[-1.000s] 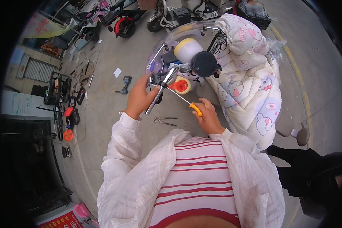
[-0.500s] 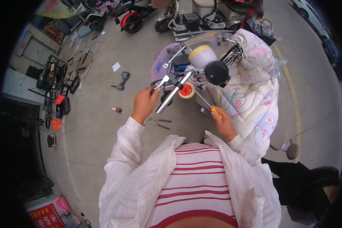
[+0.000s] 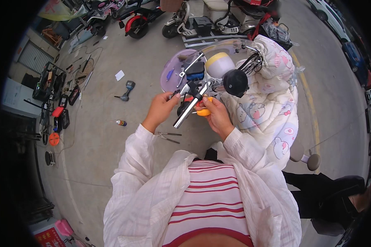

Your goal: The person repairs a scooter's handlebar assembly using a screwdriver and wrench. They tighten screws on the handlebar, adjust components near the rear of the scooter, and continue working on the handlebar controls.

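My right hand (image 3: pixel 217 116) has its fingers curled tight around the orange handle of a screwdriver (image 3: pixel 203 111); only a bit of the handle shows past the fingertips, and the shaft is hidden behind the metal in front of it. My left hand (image 3: pixel 160 109) reaches up with thumb and fingertips pinched on the near end of a scooter's handlebar assembly (image 3: pixel 189 88), just where a bare silver tube (image 3: pixel 188 110) slants down between my two hands.

I judge the tube stiff and fairly slick: polished metal, nothing to bite on, so the better hold is the black clamp block above it, or the bar end where my left fingers already are. The whole handlebar is fixed to the scooter and will not lift; it should only swivel a little, and it feels like a heavy thing to steady. The screwdriver is light and its handle grips well.

The bar looks stripped: silver brake lever, black switch housing with a blue patch, loose black cables trailing to the right. Behind it sit a pale purple windscreen (image 3: pixel 173 72), a cream round cap (image 3: pixel 219 64) and a black round mirror (image 3: pixel 235 82). A quilted cover with cartoon prints (image 3: pixel 272 107) drapes the scooter's body. On the concrete lie pliers (image 3: pixel 169 137) near my left sleeve and a cordless drill (image 3: pixel 127 90) well apart.
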Tool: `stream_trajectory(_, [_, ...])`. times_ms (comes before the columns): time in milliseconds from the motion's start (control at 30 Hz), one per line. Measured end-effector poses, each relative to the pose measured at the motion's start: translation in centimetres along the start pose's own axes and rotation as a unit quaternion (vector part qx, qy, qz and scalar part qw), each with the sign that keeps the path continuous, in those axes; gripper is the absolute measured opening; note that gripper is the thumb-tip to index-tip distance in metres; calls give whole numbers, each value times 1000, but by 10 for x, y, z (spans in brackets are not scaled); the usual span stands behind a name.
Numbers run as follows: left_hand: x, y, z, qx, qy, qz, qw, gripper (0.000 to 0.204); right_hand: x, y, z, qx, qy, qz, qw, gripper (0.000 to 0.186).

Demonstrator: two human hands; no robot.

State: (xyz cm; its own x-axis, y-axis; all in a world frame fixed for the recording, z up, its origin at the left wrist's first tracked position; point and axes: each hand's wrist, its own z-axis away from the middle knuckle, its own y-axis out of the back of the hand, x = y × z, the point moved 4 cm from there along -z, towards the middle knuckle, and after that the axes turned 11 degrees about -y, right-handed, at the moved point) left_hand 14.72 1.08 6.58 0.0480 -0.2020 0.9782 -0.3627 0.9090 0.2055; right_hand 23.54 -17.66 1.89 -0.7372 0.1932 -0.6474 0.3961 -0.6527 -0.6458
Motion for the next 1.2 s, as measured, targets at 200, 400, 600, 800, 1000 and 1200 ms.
stream_trajectory(200, [-22,3,3,9,18,-20,1000,36,-10,-2,-20,-63,-92,15,994,20])
stream_trajectory(400, [-6,-1,14,1,38,-49,998,37,-25,-1,-23,-79,-150,127,977,18])
stream_trajectory(600, [3,-3,21,12,19,-74,997,41,-11,-4,-22,-103,-127,104,981,23])
stream_trajectory(800, [-28,0,19,-19,38,-84,996,42,-15,3,20,31,-3,230,973,27])
stream_trajectory(1000, [25,1,15,-47,-61,-31,997,33,4,2,19,120,7,36,992,32])
stream_trajectory(1200, [28,-4,12,-66,-104,-88,989,30,6,-30,-6,66,-28,50,996,44])
